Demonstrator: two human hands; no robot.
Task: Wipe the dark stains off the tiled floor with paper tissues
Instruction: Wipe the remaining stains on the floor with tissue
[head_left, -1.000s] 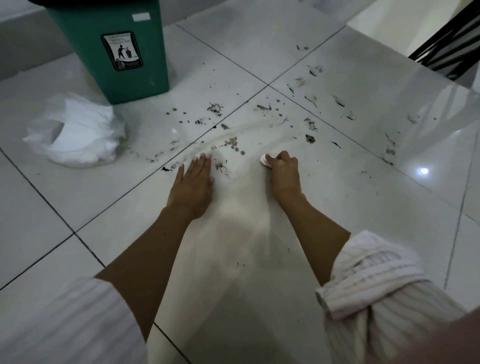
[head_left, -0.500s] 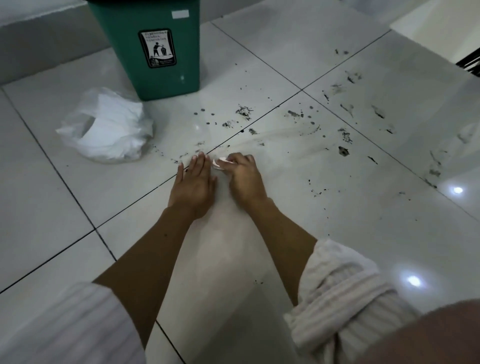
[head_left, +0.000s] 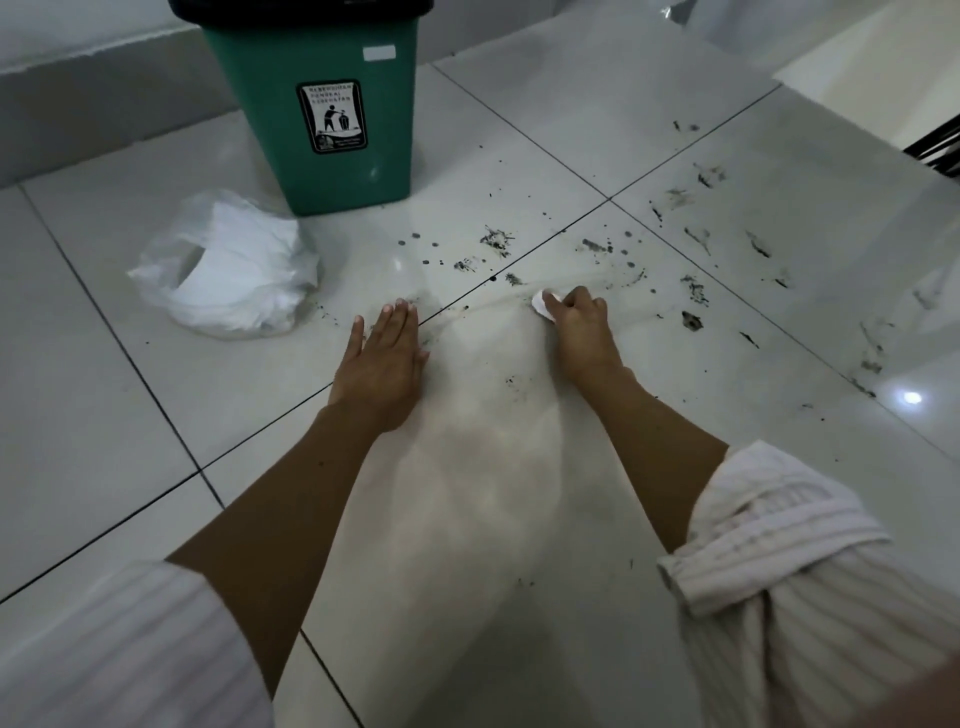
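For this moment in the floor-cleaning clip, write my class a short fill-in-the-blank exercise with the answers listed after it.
1. The right hand grips a crumpled white ____.
2. The left hand rests ____ on the tiled floor.
3. The bin behind the hands is ____ in colour.
4. The white plastic bag lies to the ____ of the bin.

Answers: tissue; flat; green; left

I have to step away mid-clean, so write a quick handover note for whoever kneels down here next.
Left hand: flat on the floor, holding nothing.
Right hand: grips a crumpled paper tissue, pressed to the tile.
Done: the patch between the hands looks mostly wiped, with faint smears.
Left: dark stains beyond and right of the right hand, and specks near the green bin.
White plastic bag lies left of the bin.
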